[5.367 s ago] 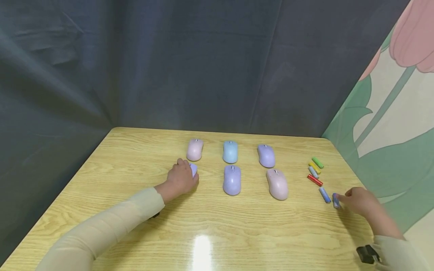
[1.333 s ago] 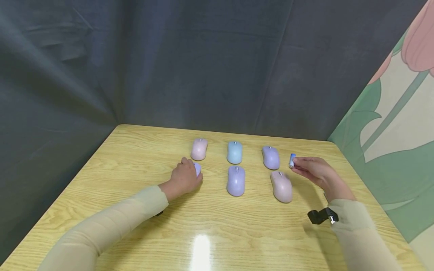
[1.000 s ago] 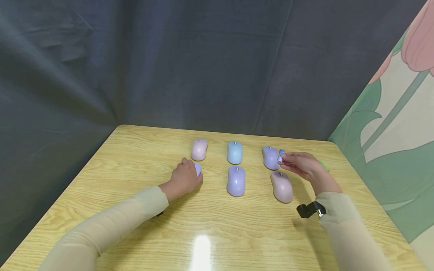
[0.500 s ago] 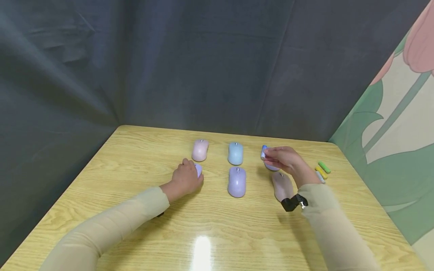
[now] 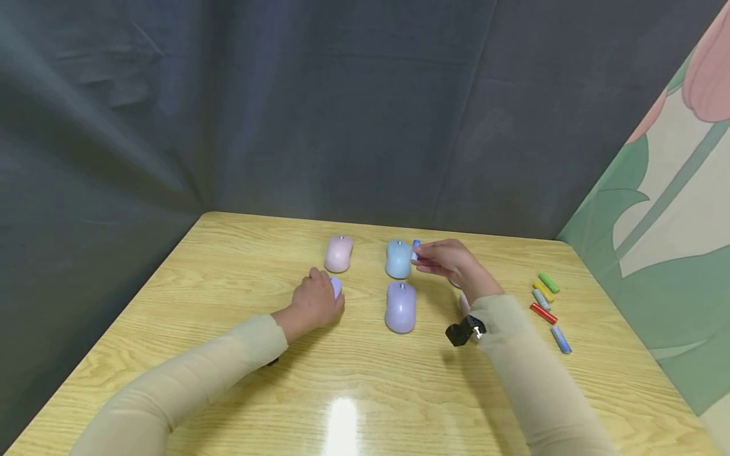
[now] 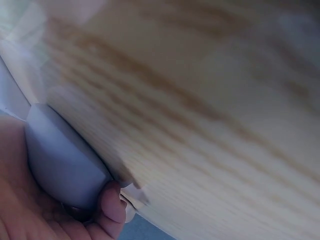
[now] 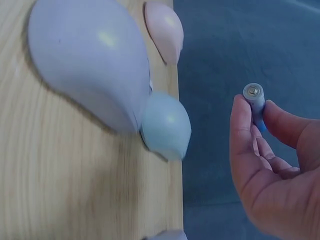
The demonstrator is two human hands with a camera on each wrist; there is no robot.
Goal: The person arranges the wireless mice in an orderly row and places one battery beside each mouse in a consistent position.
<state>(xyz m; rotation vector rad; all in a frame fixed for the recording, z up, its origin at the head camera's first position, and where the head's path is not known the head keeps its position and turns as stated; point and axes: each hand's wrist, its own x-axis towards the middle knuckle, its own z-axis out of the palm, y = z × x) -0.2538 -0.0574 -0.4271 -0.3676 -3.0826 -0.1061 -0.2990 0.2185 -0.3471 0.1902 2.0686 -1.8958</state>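
My left hand [image 5: 315, 299] grips a purple computer mouse [image 5: 336, 286] on the table, fingers over its top and side. In the left wrist view the mouse [image 6: 62, 155] lies against the palm, with fingertips curled round its end. My right hand [image 5: 447, 258] pinches a blue and white battery [image 5: 416, 250] between thumb and fingers, just right of the light blue mouse [image 5: 397, 259]. The right wrist view shows the battery [image 7: 255, 102] held clear of the table, one metal end toward the camera.
A pink mouse [image 5: 339, 254] and another purple mouse [image 5: 400, 308] stand nearby. Behind my right wrist, a second pink mouse [image 5: 464, 305] is mostly hidden. At the right lie green [image 5: 549, 282], yellow [image 5: 543, 291], grey [image 5: 541, 299], red [image 5: 544, 313] and blue [image 5: 561, 339] batteries.
My right hand picked the blue battery up from the right side and carried it left, past the far-right purple mouse to the light blue one. The left hand stayed on its mouse.
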